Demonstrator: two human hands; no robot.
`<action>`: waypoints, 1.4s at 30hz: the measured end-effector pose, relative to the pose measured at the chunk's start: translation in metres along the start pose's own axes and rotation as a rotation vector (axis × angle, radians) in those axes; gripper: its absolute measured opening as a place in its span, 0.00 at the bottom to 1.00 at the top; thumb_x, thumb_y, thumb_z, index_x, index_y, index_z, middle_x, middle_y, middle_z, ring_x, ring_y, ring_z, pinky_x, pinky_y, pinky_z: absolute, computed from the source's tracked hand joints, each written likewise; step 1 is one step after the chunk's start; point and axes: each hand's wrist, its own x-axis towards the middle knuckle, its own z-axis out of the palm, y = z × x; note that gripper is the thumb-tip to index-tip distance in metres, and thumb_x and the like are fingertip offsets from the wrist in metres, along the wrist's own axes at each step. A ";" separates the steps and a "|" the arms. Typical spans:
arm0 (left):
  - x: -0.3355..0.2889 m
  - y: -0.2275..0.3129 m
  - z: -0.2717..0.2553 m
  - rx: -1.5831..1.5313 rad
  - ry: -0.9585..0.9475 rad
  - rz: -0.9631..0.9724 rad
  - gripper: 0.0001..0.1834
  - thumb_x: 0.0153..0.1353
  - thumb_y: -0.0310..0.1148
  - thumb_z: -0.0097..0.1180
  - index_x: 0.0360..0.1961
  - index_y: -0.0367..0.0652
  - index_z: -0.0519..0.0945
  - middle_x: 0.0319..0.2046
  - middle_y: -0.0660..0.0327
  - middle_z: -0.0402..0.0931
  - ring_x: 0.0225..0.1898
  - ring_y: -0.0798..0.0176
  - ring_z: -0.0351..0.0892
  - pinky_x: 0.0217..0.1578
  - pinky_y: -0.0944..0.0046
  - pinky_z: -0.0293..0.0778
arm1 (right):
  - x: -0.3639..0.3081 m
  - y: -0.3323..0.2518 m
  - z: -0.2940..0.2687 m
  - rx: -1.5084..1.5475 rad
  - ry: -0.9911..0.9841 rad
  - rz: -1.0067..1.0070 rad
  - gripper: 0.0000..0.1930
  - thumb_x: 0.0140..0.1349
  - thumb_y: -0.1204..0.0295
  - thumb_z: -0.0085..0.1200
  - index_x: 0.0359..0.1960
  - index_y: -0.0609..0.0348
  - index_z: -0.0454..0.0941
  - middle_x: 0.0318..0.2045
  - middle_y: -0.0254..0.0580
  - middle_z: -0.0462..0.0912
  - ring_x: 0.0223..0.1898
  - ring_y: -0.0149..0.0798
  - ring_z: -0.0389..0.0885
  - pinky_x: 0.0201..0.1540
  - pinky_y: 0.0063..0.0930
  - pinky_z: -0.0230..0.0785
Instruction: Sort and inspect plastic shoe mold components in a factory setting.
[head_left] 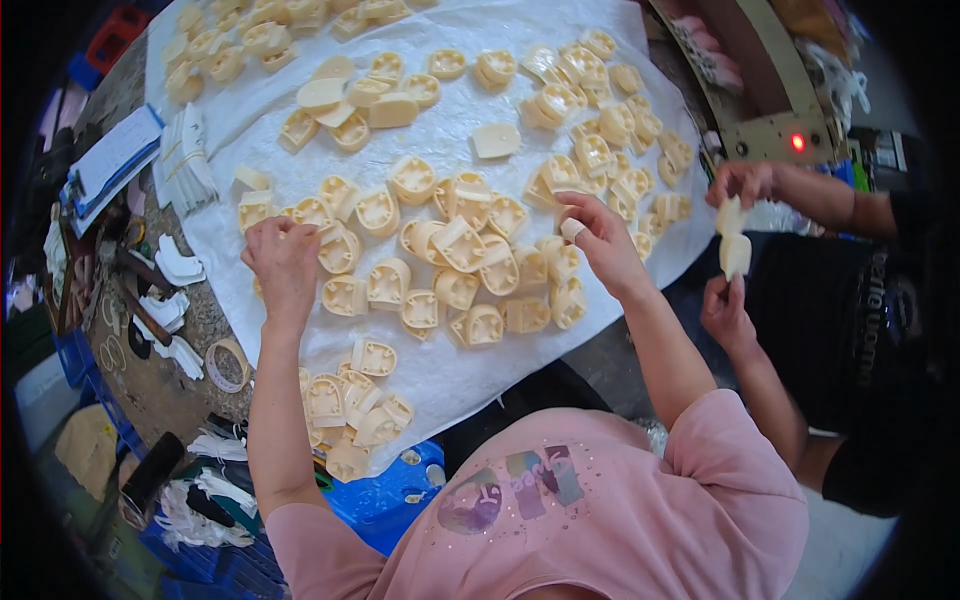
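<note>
In the head view, we seem to be sorting cream D-shaped plastic shells (pixel 377 213) spread over a white sheet (pixel 452 118). Our left hand (pixel 281 262) curls beside some, grip unclear; our right hand's (pixel 604 243) fingers part, apparently empty. Picking one calls for a light pinch.

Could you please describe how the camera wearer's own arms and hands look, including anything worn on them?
Short, loose pink sleeves leave both forearms uncovered. The left hand wears no glove. The right hand is gloveless too, with a pale wrap around one digit, apparently the thumb.
</note>
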 end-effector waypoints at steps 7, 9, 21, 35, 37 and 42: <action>0.004 -0.004 -0.002 -0.016 0.042 -0.045 0.08 0.48 0.27 0.62 0.32 0.48 0.81 0.36 0.62 0.71 0.45 0.57 0.67 0.47 0.56 0.59 | -0.098 0.084 -0.051 -0.907 0.453 0.012 0.26 0.51 0.80 0.49 0.55 0.63 0.66 0.32 0.48 0.73 0.34 0.51 0.76 0.37 0.40 0.69; 0.003 -0.010 0.000 -0.017 0.041 0.008 0.08 0.50 0.29 0.62 0.33 0.48 0.81 0.36 0.62 0.72 0.45 0.57 0.67 0.46 0.57 0.60 | -0.112 0.104 -0.056 -1.108 0.413 0.101 0.27 0.52 0.79 0.49 0.57 0.62 0.64 0.33 0.49 0.73 0.35 0.52 0.76 0.38 0.39 0.70; 0.003 0.006 -0.003 0.105 0.060 -0.029 0.10 0.52 0.29 0.60 0.35 0.40 0.76 0.32 0.59 0.74 0.38 0.54 0.69 0.42 0.55 0.63 | -0.130 0.145 -0.050 -1.698 0.028 0.142 0.30 0.53 0.77 0.46 0.58 0.84 0.57 0.24 0.45 0.81 0.30 0.41 0.79 0.44 0.38 0.64; -0.004 0.072 -0.015 0.134 0.029 0.072 0.15 0.49 0.27 0.62 0.40 0.46 0.78 0.37 0.58 0.72 0.44 0.55 0.69 0.47 0.55 0.61 | -0.165 0.111 -0.037 -1.351 -0.257 0.295 0.18 0.50 0.71 0.52 0.43 0.66 0.75 0.21 0.45 0.80 0.28 0.44 0.79 0.43 0.41 0.61; -0.009 0.092 -0.012 0.085 0.001 0.068 0.15 0.49 0.27 0.62 0.41 0.47 0.79 0.38 0.58 0.71 0.45 0.55 0.68 0.48 0.56 0.60 | -0.172 0.110 -0.038 -1.050 -0.197 0.300 0.09 0.53 0.72 0.50 0.35 0.58 0.78 0.23 0.48 0.80 0.31 0.49 0.78 0.41 0.43 0.63; 0.000 0.105 -0.009 0.099 -0.046 0.031 0.16 0.49 0.27 0.62 0.42 0.47 0.79 0.38 0.59 0.72 0.45 0.55 0.68 0.48 0.57 0.61 | -0.126 0.059 -0.044 -0.666 0.075 0.078 0.11 0.53 0.75 0.51 0.39 0.63 0.76 0.28 0.48 0.77 0.33 0.49 0.75 0.40 0.39 0.65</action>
